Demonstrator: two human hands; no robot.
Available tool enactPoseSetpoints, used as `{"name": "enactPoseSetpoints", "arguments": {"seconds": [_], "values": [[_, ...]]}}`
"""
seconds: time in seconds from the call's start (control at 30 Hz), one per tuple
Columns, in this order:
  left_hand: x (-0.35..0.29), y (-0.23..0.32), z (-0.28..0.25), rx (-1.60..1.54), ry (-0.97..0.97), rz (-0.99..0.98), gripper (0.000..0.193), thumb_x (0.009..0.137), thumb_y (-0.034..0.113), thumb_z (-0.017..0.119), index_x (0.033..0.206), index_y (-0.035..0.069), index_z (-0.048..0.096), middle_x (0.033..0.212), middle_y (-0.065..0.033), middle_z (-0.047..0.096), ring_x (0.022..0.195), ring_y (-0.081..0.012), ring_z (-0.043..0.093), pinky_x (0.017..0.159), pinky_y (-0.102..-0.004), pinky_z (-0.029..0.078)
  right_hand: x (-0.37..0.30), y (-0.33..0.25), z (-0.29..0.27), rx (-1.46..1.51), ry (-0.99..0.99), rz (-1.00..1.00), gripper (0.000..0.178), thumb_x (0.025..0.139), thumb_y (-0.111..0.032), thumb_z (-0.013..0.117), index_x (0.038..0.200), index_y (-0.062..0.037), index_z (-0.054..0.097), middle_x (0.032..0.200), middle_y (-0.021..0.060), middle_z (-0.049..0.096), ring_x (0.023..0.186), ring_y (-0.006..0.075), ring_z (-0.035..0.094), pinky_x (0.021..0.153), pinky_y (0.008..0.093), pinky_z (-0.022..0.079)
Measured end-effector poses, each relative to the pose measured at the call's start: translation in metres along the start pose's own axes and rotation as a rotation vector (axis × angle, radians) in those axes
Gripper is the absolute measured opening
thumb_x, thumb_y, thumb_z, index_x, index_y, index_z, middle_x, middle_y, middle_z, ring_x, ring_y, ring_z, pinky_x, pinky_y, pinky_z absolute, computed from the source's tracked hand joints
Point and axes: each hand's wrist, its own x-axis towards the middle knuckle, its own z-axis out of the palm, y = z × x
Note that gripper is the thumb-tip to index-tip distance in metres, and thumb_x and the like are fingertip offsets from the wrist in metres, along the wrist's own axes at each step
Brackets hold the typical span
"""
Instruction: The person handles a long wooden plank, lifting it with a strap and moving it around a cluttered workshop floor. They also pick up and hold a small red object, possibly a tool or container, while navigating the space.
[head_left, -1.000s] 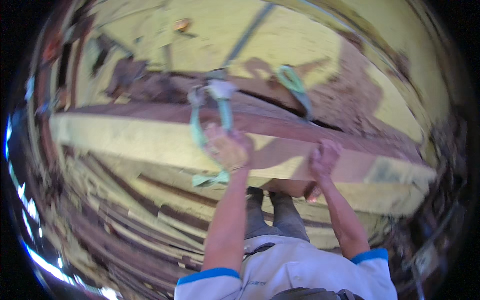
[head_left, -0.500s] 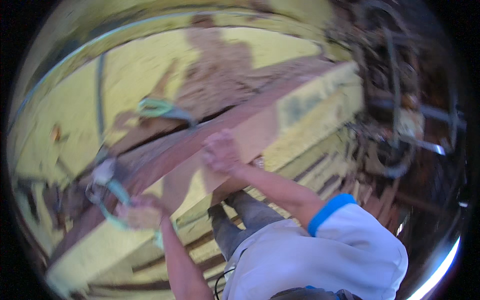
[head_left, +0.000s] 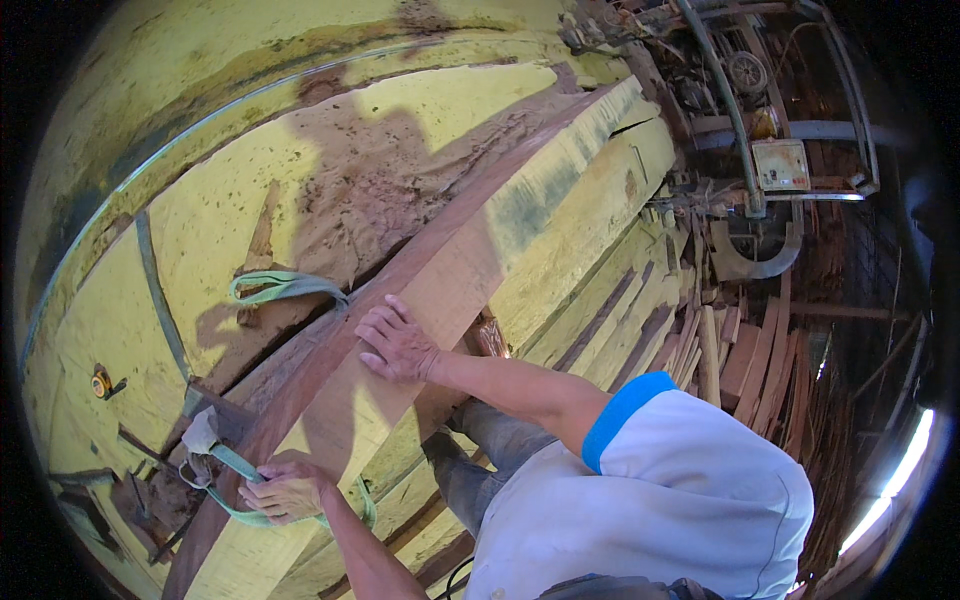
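Note:
A long, thick wooden beam (head_left: 521,207) runs slantwise across the view, from the lower left to the upper right. My right hand (head_left: 398,342) lies on the beam's upper edge, fingers spread over the wood. Farther down the beam, to the left, my left hand (head_left: 284,493) is closed around a pale green webbing strap (head_left: 236,462) beside the wood. This strap ends at a metal ring near a greyish-white lump (head_left: 201,432). Another loop of green strap (head_left: 284,287) comes out at the beam's far side, near my right hand.
Beyond the beam, sawdust covers part of a broad yellow surface (head_left: 110,300), where a tape measure (head_left: 101,382) lies. At the upper right stands a metal-framed machine (head_left: 781,165). Stacked planks (head_left: 760,360) fill the right side. My legs are close against the near side.
The view has swung, so the beam and both hands appear lower and farther left. Both hands stay at the beam, the left one still at the strap.

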Motion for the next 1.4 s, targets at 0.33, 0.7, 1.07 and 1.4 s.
{"name": "enactPoseSetpoints", "arguments": {"seconds": [0.33,0.7,1.07,1.4], "values": [[-0.0004,-0.0017,-0.0006,0.031,0.009,0.018,0.044,0.099,0.042,0.038,0.128,0.01,0.048,0.138,-0.0029,0.047,0.13,-0.0199,0.042,0.099,-0.04,0.031,-0.0026,-0.0004,0.0013,0.023,-0.003,0.018,0.04,0.083,-0.03,0.06,0.115,-0.0059,0.052,0.113,0.0124,0.051,0.117,0.0288,0.046,0.113,0.0512,0.02],[0.0004,-0.0002,-0.0044,0.014,-0.027,-0.004,0.043,0.099,0.043,0.039,0.125,0.01,0.049,0.138,-0.0014,0.047,0.13,-0.0201,0.041,0.1,-0.0423,0.031,-0.0034,0.0008,0.0027,0.031,-0.008,0.009,0.042,0.082,-0.032,0.061,0.115,-0.0061,0.053,0.112,0.012,0.051,0.116,0.029,0.046,0.113,0.0515,0.02],[-0.0004,-0.0006,0.0,-0.02,-0.013,-0.02,0.042,0.099,0.042,0.042,0.126,0.011,0.048,0.138,0.0007,0.046,0.131,-0.0191,0.041,0.102,-0.0442,0.03,-0.0029,0.0022,0.0036,0.024,-0.003,0.0,0.041,0.082,-0.03,0.063,0.114,-0.0067,0.052,0.112,0.0116,0.05,0.115,0.0291,0.046,0.111,0.052,0.022],[-0.0013,-0.0008,0.0002,-0.036,-0.026,-0.019,0.044,0.099,0.042,0.039,0.127,0.01,0.048,0.14,-0.0005,0.045,0.132,-0.0195,0.039,0.103,-0.044,0.028,-0.0029,0.0027,0.0034,0.016,-0.009,-0.008,0.043,0.081,-0.03,0.064,0.115,-0.0071,0.051,0.112,0.0112,0.05,0.116,0.0289,0.045,0.111,0.0519,0.022]]}}
